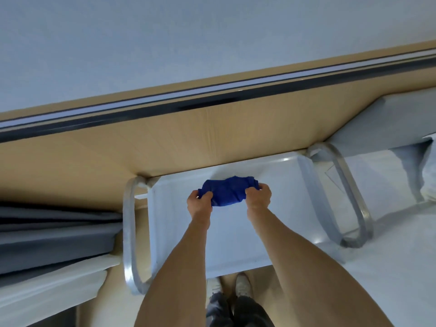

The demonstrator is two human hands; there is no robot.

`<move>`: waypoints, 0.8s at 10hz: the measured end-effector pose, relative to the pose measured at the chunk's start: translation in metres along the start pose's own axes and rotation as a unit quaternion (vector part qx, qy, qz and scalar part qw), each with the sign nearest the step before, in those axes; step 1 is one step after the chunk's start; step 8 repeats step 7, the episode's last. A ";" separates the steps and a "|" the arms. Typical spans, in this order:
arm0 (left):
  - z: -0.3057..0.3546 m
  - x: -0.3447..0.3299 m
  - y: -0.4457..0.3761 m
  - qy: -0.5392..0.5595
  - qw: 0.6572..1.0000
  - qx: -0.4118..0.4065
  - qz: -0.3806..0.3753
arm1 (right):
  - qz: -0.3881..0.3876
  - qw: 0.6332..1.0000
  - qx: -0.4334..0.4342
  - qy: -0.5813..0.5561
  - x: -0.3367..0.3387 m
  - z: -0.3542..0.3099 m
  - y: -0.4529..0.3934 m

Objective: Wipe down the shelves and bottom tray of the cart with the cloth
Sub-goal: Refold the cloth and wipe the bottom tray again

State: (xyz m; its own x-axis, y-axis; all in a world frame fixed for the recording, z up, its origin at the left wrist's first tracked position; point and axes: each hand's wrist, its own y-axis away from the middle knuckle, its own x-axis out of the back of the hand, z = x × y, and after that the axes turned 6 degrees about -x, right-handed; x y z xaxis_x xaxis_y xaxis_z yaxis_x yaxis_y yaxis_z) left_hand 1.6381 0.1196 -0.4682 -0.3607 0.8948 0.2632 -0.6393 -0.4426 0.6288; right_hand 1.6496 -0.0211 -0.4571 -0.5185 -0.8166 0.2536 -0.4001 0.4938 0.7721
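- While stretched forward side by side from six o'clock, both bare forearms reaching over the cart's (236, 244) white top shelf, wrists nearly level.
- Left hand (200, 202) clamped on the cloth's (228, 191) nine o'clock end, thumb on top, fingers curled under the fabric.
- Right hand (259, 194) clamped on the three o'clock end, knuckles up, fingers tucked into the bunched edge.
- Held between the two hands over the far half of the shelf, toward twelve o'clock; touching the surface or hovering just above it, cannot tell.
- Long axis running nine to three, parallel to the shelf's far edge, tilted slightly upward toward the three o'clock end.
- Deep blue, crumpled and gathered into a thick bundle, folds and soft ridges showing, top edge humped between the hands.
- Shelf surface glossy white with a raised rim, small glints near the twelve o'clock corner.
- Looped grey metal handles flanking the shelf: one (129, 237) at nine o'clock, another (349, 197) at three o'clock.
- Tan wooden board (165, 142) beyond the shelf at twelve o'clock, a dark rail strip (212, 102) running along it.
- Grey folded curtain fabric (59, 234) at nine o'clock.
- Light shoes (243, 285) and dark trouser legs visible at six o'clock below the shelf's near edge.
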 end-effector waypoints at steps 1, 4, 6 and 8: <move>0.014 -0.002 0.015 0.043 0.998 -0.023 0.033 | -0.014 0.999 0.031 -0.018 -0.001 -0.012 0.014; -0.149 0.019 0.047 -0.446 0.895 0.002 0.028 | 0.058 0.925 0.053 0.371 0.057 0.125 -0.008; -0.190 0.039 0.065 -0.425 0.890 0.125 0.111 | 0.030 0.826 0.037 0.561 0.090 0.179 -0.011; -0.179 0.043 0.074 -0.467 0.879 0.047 0.077 | 0.024 0.816 0.089 0.570 0.091 0.166 0.008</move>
